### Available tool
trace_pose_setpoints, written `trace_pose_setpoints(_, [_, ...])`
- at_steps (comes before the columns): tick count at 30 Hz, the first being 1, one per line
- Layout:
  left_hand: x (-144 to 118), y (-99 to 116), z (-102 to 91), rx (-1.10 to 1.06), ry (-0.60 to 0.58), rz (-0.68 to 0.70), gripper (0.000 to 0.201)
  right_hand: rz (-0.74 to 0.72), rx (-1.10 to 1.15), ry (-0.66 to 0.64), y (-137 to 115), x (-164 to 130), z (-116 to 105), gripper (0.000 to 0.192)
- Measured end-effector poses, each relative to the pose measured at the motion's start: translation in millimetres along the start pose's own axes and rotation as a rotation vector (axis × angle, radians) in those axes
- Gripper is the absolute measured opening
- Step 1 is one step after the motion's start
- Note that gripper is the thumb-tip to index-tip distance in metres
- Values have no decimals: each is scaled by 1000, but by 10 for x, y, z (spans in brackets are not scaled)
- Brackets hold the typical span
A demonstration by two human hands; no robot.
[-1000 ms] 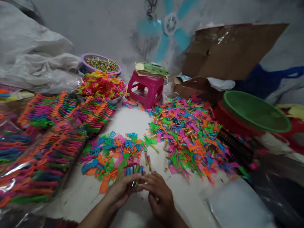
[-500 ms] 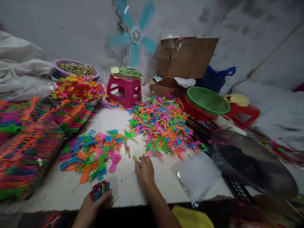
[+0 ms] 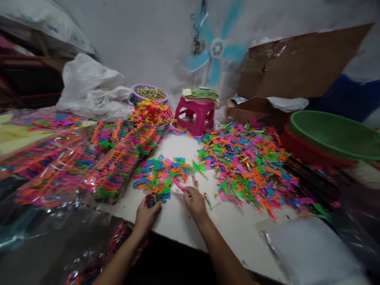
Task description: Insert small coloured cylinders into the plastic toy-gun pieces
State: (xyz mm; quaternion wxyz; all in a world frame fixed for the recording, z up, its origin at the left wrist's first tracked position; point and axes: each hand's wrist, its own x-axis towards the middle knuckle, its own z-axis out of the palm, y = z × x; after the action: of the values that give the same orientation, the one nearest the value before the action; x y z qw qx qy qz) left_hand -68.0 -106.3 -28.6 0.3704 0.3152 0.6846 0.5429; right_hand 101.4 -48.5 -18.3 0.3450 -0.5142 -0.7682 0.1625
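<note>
My left hand [image 3: 148,211] is wrapped round a bunch of small plastic pieces [image 3: 151,200], dark red and blue at the top, low over the table's front edge. To its right, my right hand [image 3: 194,202] pinches the end of a pink plastic toy piece [image 3: 180,186] beside a small pile of flat coloured toy pieces [image 3: 162,172]. Two slim, pink-and-yellow wrapped tubes [image 3: 195,182] lie just beyond that hand. A yellowish tube [image 3: 208,200] lies to its right on the white tabletop [image 3: 178,148]. Blur hides the finer detail of what both hands hold.
A large heap of toy pieces [image 3: 252,166] covers the right side. Bagged rows of toys [image 3: 114,170] lie at left. Behind are a pink stool [image 3: 196,116], a purple basin [image 3: 135,93] and a spinning fan [image 3: 217,48]. A green basin [image 3: 335,134] and plastic bags [image 3: 311,245] are at right.
The view has swung left. My right hand has left the yellow tube beside the large heap and now holds a pink toy piece at the small pile. My left hand keeps its bunch.
</note>
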Motion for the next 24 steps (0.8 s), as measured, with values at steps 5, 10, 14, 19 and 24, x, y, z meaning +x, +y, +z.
trace_pose_setpoints(5, [-208, -73, 7, -128, -119, -70, 36, 129, 151, 92, 97, -559, -350, 25])
trace_pose_setpoints(10, [-537, 31, 101, -266, -378, -168, 36, 398, 114, -91, 191, -831, -473, 29])
trace_pose_setpoints(14, [-600, 120, 168, -208, -486, -112, 30, 459, 113, -244, 229, -745, -510, 30])
trace_pose_setpoints(19, [-634, 196, 162, -213, -520, -109, 32, 473, 477, -307, -13, -735, -543, 33])
trace_pose_setpoints(24, [-733, 368, 139, -174, -536, -65, 30, 379, 533, -123, -385, -785, -603, 33])
